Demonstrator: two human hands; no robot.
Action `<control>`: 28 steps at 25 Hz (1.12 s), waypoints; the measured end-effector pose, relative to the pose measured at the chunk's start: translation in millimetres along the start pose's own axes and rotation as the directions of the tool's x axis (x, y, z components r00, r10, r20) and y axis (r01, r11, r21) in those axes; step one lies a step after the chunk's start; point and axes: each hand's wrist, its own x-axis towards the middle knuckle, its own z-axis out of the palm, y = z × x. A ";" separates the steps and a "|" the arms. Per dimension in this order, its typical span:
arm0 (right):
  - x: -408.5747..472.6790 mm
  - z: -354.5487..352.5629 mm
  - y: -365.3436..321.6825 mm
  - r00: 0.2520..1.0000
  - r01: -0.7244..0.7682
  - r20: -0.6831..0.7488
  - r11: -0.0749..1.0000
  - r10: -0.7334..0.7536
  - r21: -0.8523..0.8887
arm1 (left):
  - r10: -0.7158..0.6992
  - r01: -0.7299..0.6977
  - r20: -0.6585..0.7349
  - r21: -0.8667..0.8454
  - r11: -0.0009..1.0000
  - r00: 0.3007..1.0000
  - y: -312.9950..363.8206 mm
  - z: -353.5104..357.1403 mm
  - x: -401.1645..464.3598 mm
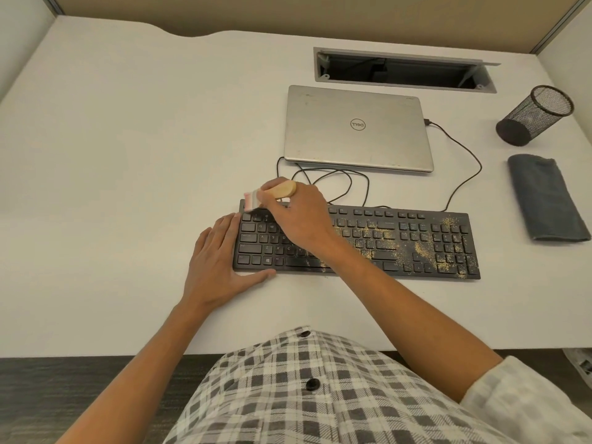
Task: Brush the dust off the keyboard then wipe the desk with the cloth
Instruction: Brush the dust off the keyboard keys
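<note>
My right hand [296,216] gripping small wooden-handled brush [278,191], pale bristles touching upper-left corner of flat black keyboard [400,245] at frame centre. My left hand [221,254] lying flat, fingers straight along keyboard's left edge, thumb along its front edge. Yellowish dust [423,249] lying scattered over keyboard's middle and right half. Folded grey cloth [544,197] lying at right of frame on white desk [112,155], near black mesh pen cup [533,115]. Closed silver laptop [357,128] sitting above keyboard.
</note>
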 end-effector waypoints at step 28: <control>-36.1 -72.3 76.2 0.955 -0.204 -0.237 0.975 0.178 -0.086 | -0.010 0.010 -0.007 -0.008 1.000 1.000 2.3 -1.0 -1.6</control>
